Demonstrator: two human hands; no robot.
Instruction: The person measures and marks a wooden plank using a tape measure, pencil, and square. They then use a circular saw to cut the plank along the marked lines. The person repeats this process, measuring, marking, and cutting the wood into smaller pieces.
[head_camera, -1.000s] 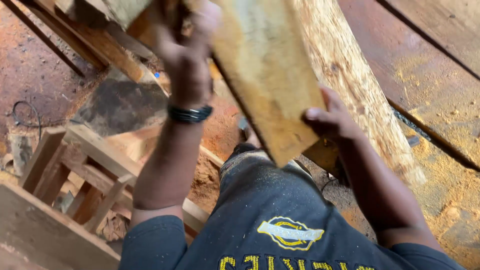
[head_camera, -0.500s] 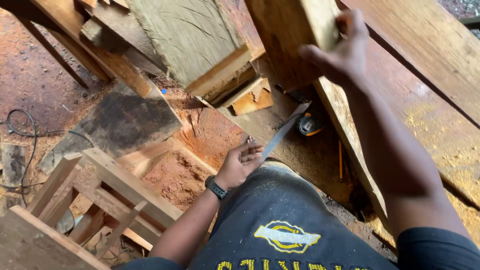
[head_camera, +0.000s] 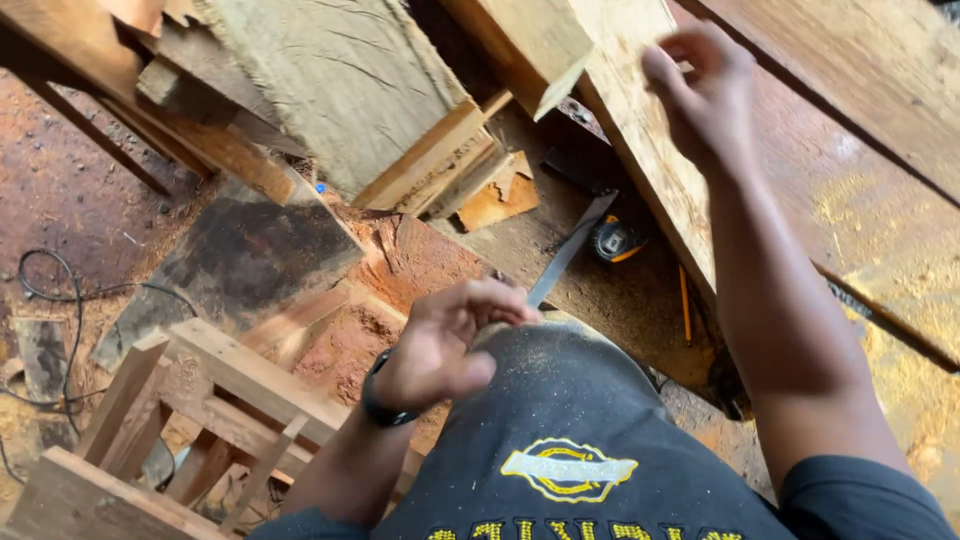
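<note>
My right hand (head_camera: 705, 95) is raised at the upper right, blurred, with its fingers apart over a long pale plank (head_camera: 640, 170); nothing is gripped in it. A thick light wooden block (head_camera: 535, 40) juts out just left of that hand. My left hand (head_camera: 450, 340), with a dark watch on the wrist, is low at the centre. Its fingers are curled in against the dusty hem of my dark shirt (head_camera: 580, 420) and I see nothing in them. A tape measure (head_camera: 615, 240) lies on the ground beyond, its blade (head_camera: 565, 255) stretched toward my left hand.
A big weathered board (head_camera: 340, 90) leans at the top centre over wood offcuts (head_camera: 495, 200). A wooden frame (head_camera: 210, 400) stands at the lower left. A black cable (head_camera: 60, 300) loops over the sawdust-covered ground. An orange pencil (head_camera: 685, 305) lies by the plank, and wide boards (head_camera: 860, 120) fill the right.
Both hands held a plank a second ago. My left hand dropped to my shirt and curled its fingers. My right hand has come off the plank and spread its fingers.
</note>
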